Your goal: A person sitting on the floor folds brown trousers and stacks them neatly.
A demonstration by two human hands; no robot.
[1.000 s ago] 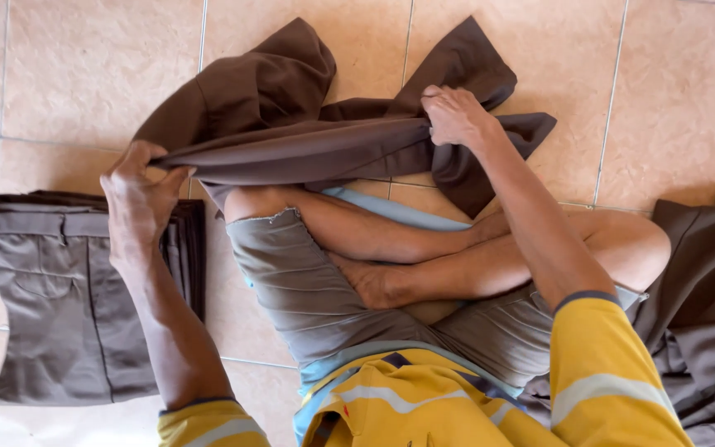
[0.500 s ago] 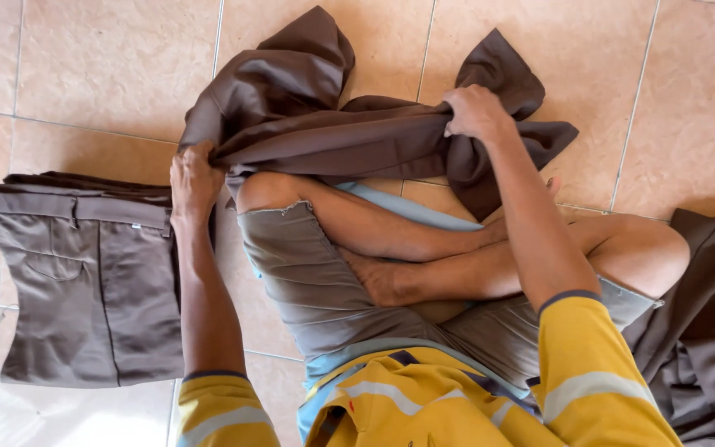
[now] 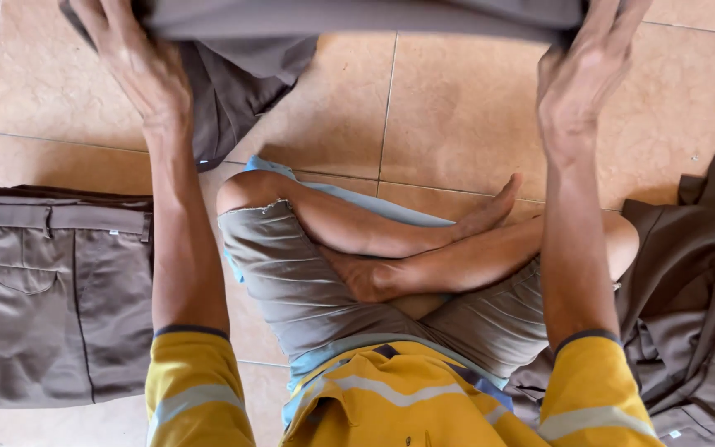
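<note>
- The left hand and the right hand are raised well apart, each clamped on an upper edge of a grey-brown garment; the cloth runs taut between them along the top of the view, seemingly stretched so that it hangs flat.
- Below the left hand a loose part of the same garment droops toward the tiled floor; whether it touches the tiles cannot be told.
- The person sits cross-legged on the floor, bare legs folded under the lifted cloth, which leaves room in front for the garment to hang.
- A folded pair of brown trousers lies flat on the floor toward its left edge, just beside the left forearm; waistband uppermost, squared off like a finished piece set aside.
- A crumpled heap of brown clothes lies at the floor's right edge, touching the person's right knee; unfolded, within easy reach of the right hand.
</note>
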